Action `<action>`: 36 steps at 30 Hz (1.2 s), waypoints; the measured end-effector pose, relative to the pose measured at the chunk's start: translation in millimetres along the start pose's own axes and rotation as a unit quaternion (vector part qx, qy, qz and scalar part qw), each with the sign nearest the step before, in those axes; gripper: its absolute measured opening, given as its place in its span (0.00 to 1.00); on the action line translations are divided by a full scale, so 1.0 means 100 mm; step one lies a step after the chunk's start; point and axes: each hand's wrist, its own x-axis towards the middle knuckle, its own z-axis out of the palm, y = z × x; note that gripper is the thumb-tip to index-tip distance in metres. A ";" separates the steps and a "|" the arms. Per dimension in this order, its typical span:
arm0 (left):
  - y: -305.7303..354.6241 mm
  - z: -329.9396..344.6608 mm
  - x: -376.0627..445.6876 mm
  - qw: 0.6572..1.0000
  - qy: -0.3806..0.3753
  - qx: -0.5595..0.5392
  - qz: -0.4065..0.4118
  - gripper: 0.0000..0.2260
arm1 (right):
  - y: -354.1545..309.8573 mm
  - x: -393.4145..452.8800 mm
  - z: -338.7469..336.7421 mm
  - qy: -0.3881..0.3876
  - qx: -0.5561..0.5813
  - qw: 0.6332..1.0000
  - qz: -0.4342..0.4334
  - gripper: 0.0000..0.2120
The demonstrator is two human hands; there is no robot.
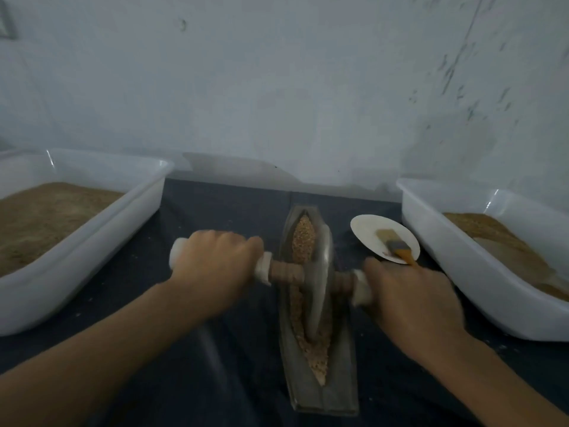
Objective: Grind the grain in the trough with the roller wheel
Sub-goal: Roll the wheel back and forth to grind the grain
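Work surface: a table covered by a dark cloth (pixel 215 365), set against a pale wall. Two large white plastic tubs stand at the sides, the left tub (pixel 101 229) and the right tub (pixel 480 272), each holding tan, ground-looking material. Between them, running away from the person, lies the boat-shaped trough (pixel 320 392), with grain (pixel 303 241) visible along its channel both beyond and before the wheel; the nearer portion looks coarse and only partly broken. The roller wheel (pixel 320 285) stands on edge in the channel at about mid-length, its axle crossing the trough. The left hand (pixel 215 266) grips the left handle with fingers curled round it; the right hand (pixel 409 300) grips the right handle likewise, though its fingertips are hidden under the hand. A small white plate (pixel 366 229) sits just right of the trough's far half, with a brush (pixel 397 246) lying on it, untouched. Assessment: the grinding step is in hand, with the wheel seated and both handles held. The next move appears to call for even downward pressure on both handles while rolling the wheel along the channel, keeping it upright so that it neither rides up the walls nor pushes grain over the ends.
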 end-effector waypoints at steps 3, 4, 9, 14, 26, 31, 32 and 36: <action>0.02 -0.14 -0.11 0.994 0.077 0.005 0.071 0.22 | 0.00 -0.20 -0.04 -0.086 -0.005 0.996 0.021 0.23; 0.03 -0.15 -0.08 0.995 0.071 0.011 0.074 0.21 | 0.02 -0.19 0.01 -0.097 -0.022 0.995 0.030 0.20; 0.02 0.12 0.41 0.999 -0.033 0.030 0.000 0.12 | 0.10 0.29 0.36 -0.054 0.003 0.995 0.078 0.13; -0.03 0.25 0.61 0.996 -0.064 -0.023 -0.056 0.07 | 0.18 0.74 0.48 -0.072 -0.017 0.995 0.071 0.13; 0.15 -0.29 0.16 0.992 0.014 0.058 0.109 0.15 | 0.04 -0.27 0.00 -0.171 -0.004 0.983 0.071 0.15; 0.05 0.04 0.63 0.997 -0.075 0.018 0.015 0.08 | 0.10 0.35 0.32 -0.101 0.008 0.989 0.108 0.08; 0.02 0.10 0.67 0.996 -0.088 -0.003 0.000 0.06 | 0.11 0.48 0.35 -0.090 -0.014 0.991 0.095 0.09; -0.02 0.14 0.48 0.994 -0.095 -0.043 -0.038 0.07 | 0.10 0.56 0.25 -0.084 -0.045 0.995 0.039 0.11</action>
